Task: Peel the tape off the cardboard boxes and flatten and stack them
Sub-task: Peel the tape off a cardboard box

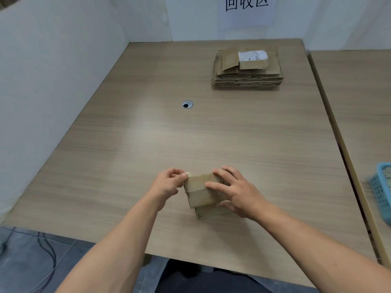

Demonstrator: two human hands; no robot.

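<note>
A small box (pixel 204 193) sits on the surface (pixel 211 134) near its front edge, between the two hands. The left hand (pixel 167 183) is at the box's upper left corner, its fingers (pixel 179 173) pinched closed on a loose end of tape (pixel 189 174) lifted there. A band of tape runs across the box's front face. The right hand (pixel 234 192) lies over the right part of the box, fingers spread open and flat on top, thumb against the near side, holding it down.

Well apart, toward the far right of the surface, lies a stack (pixel 247 68) of flattened boxes, with a white label (pixel 252 55) on the top piece. A round cable hole (pixel 187 104) sits in the surface left of the stack. A blue basket (pixel 380 191) shows at the right edge on a neighbouring surface. A paper sign (pixel 246 9) hangs on the back wall above the stack.
</note>
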